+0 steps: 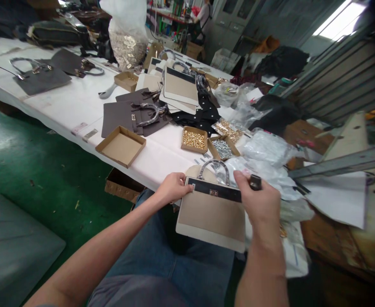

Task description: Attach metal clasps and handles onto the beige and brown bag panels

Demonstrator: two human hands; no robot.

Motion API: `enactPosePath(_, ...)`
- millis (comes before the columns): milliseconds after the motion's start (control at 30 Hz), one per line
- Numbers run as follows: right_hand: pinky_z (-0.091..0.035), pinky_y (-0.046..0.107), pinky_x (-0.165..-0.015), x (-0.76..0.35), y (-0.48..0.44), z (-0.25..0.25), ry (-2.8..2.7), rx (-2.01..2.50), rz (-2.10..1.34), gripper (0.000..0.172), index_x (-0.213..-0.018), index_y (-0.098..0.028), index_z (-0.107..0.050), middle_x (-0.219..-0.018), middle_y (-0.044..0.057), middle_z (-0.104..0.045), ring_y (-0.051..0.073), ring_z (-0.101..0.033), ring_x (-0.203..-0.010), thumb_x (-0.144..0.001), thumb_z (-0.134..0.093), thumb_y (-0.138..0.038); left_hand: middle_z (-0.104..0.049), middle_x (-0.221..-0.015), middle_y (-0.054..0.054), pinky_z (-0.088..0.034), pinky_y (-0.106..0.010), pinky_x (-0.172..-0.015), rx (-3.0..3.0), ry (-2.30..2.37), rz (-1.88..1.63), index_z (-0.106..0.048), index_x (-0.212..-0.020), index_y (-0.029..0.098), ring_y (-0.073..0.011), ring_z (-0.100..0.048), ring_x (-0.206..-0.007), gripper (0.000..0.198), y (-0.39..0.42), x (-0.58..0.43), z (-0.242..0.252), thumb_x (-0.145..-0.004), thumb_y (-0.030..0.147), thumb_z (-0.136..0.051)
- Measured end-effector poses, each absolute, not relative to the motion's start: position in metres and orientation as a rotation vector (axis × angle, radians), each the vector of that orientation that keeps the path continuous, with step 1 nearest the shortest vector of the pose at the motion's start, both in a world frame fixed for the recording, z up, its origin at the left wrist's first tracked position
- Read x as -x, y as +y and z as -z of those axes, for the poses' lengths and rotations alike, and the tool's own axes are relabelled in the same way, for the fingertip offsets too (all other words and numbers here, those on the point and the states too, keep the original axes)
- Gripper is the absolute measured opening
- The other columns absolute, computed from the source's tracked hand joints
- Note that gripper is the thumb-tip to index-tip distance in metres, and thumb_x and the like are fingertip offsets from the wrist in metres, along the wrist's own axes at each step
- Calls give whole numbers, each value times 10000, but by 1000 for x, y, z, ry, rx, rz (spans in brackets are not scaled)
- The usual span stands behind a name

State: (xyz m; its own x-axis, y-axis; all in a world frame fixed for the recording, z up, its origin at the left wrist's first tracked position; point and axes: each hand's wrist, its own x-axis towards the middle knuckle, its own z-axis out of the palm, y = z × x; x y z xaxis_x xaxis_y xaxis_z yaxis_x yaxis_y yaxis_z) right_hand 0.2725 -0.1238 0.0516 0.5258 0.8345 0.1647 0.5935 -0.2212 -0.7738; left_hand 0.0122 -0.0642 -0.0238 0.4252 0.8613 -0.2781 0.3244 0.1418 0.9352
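A beige handbag panel (211, 217) with a black top strip and a small metal plate is held at the table's front edge, above my lap. My left hand (174, 187) pinches its upper left corner, thumb on the strip beside a small metal piece (193, 186). A carrying handle (213, 163) in clear wrap arches up behind the panel. My right hand (261, 200) is closed around a tool with a dark, round-ended handle (255, 182), at the panel's upper right. The tool's working end is hidden, so its kind cannot be told.
Beyond the panel stand boxes of gold metal pieces (194, 139) and silver ones (221, 148). A shallow cardboard box (121, 146) sits to the left. Dark bag panels (120, 117) and stacked beige panels (181, 85) lie farther back. Plastic bags (266, 147) crowd the right side.
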Motion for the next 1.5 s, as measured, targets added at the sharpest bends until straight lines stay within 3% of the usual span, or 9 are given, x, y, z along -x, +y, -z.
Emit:
enactPosePath(133,-461,487,-688,-335,-160,-35,-1337,2658,-144,651,-713,-257,-775,-696,193,-726,402,-692,-718,-811,-746,-900,-602,-558,44,-274,-245,-483,-1351,1089,-529,-536,-789,236,-128,-519,-448,328,-67,-12,25,-943,366,-795)
enactPosePath(333,-549,470,-746,-344,-180,-19,-1216,2433,-409,629,-936,-210,-877,-895,184,-854,435,-794,-881,-795,-817,-820,-601,-553,46,-303,-238,-436,-1269,1059,-567,-546,-850,242,-132,-507,-392,296,-73,-12,16,-954,376,-789)
enactPosePath(567,-497,402,-716,-326,-146,-30,-1273,2289,-310,639,-962,-179,-857,-871,136,-840,350,-748,-825,-831,-821,-804,-585,-535,57,-324,-220,-387,-1240,1118,-579,-538,-870,247,-135,-510,-348,324,-55,2,4,-967,409,-802)
enactPosePath(700,-484,406,-733,-324,-130,-7,-1406,2311,-371,647,-900,-186,-830,-848,137,-823,346,-733,-828,-888,-727,-825,-593,-553,50,-371,-218,-404,-1219,1153,-577,-543,-850,238,-147,-569,-391,349,-48,1,17,-931,393,-845)
enactPosePath(900,-527,430,-803,-325,-134,31,-1342,2275,-463,705,-1084,-158,-869,-996,180,-861,374,-768,-933,-895,-692,-813,-559,-494,61,-317,-228,-377,-1207,1134,-528,-566,-922,249,-159,-506,-331,298,-47,-4,26,-952,431,-801)
enactPosePath(1067,-525,422,-769,-328,-134,30,-1316,2341,-449,701,-1018,-169,-864,-921,168,-851,346,-740,-828,-853,-731,-838,-628,-554,23,-343,-229,-384,-1199,1098,-496,-582,-907,240,-190,-606,-394,290,-38,-5,26,-916,403,-822)
enactPosePath(1233,-466,431,-722,-317,-139,6,-1352,2478,-158,622,-919,-207,-826,-845,184,-807,349,-677,-764,-887,-732,-820,-680,-610,5,-371,-217,-402,-1151,1062,-522,-571,-875,235,-179,-638,-446,297,-37,-4,30,-902,374,-832)
enactPosePath(1367,-463,418,-775,-281,-139,-26,-1351,2218,181,484,-955,-209,-793,-902,166,-791,324,-678,-831,-984,-743,-690,-634,-581,27,-353,-221,-398,-1248,1110,-584,-578,-842,233,-155,-578,-418,265,-41,-6,33,-875,342,-818)
enactPosePath(1500,-443,335,-639,-225,-116,-47,-1266,1752,-353,441,-903,-239,-721,-742,23,-662,194,-574,-672,-981,-821,-662,-628,-596,38,-333,-213,-411,-1258,1104,-598,-616,-893,223,-130,-542,-414,213,-42,-7,36,-895,344,-791)
